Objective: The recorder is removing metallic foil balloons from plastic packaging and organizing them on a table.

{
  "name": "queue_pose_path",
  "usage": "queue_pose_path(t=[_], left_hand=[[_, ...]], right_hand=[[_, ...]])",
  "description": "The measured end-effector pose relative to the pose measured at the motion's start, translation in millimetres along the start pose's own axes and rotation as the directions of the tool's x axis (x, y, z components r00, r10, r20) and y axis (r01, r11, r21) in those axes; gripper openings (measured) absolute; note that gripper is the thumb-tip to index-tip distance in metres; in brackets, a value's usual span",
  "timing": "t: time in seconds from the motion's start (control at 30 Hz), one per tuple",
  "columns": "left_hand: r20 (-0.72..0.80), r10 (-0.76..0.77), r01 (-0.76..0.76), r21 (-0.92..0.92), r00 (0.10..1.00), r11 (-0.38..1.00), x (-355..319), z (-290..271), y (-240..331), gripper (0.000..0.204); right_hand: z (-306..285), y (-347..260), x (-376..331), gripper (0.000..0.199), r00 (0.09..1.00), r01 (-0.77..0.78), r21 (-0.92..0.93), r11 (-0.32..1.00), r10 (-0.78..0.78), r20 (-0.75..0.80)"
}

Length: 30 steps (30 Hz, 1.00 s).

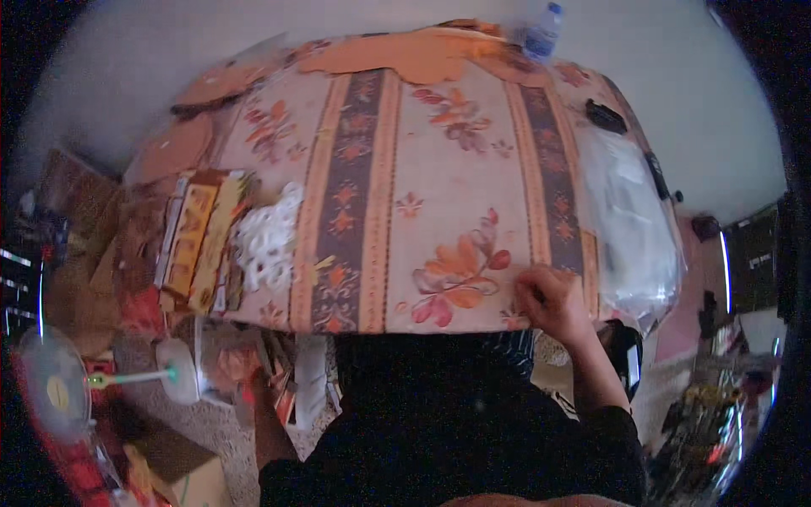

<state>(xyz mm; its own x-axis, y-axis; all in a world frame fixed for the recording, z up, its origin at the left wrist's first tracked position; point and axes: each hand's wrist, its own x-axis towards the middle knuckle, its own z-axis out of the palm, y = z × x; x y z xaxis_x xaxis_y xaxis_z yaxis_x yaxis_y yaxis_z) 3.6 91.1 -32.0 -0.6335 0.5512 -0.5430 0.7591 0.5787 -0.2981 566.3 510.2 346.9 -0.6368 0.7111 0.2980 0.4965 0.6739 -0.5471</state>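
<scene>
My right hand [553,302] rests at the near edge of the table, over the flowered cloth [456,186], its fingers curled in a loose fist with nothing visible in them. Below the table's edge on the left hangs my left hand [245,384], blurred and dark; its fingers cannot be made out. Close above it on the cloth lie yellow and brown printed cartons [196,241]. A heap of small white pieces with holes [269,241] sits against them. Right of my right hand is a stack of clear plastic bags or sheeting [629,224].
Orange cut-out sheets [389,57] line the far edge. A water bottle [542,34] stands at the back right, and a small black object [606,117] lies nearer. Down on the left are a fan [57,393] and a cardboard box [190,473].
</scene>
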Motion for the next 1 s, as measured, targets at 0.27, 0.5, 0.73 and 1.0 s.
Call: queue_pose_path(t=[0.27, 0.5, 0.73, 1.0], left_hand=[[-0.317, 0.532, -0.617, -0.33, 0.785, 0.714, -132, -276, 208, 0.038], [-0.219, 0.605, -0.635, -0.407, 0.766, 0.657, -204, -380, 230, 0.043], [-0.301, 0.887, -0.711, -0.702, 0.35, 0.043, -225, -465, 239, 0.021], [-0.55, 0.686, -0.858, -0.462, 0.476, 0.225, -209, -507, 259, 0.025]], right_hand=[[-10, 7, -9, 0.012, 0.995, 0.076, -0.035, 0.997, -0.078, -0.055], [-16, 4, -7, 0.013, 0.979, 0.197, -0.06, 0.979, -0.199, -0.037], [-18, 6, -6, 0.012, 0.987, 0.158, 0.019, 0.987, -0.159, 0.031], [-18, 6, -4, 0.013, 0.987, 0.162, 0.035, 0.986, -0.162, -0.002]])
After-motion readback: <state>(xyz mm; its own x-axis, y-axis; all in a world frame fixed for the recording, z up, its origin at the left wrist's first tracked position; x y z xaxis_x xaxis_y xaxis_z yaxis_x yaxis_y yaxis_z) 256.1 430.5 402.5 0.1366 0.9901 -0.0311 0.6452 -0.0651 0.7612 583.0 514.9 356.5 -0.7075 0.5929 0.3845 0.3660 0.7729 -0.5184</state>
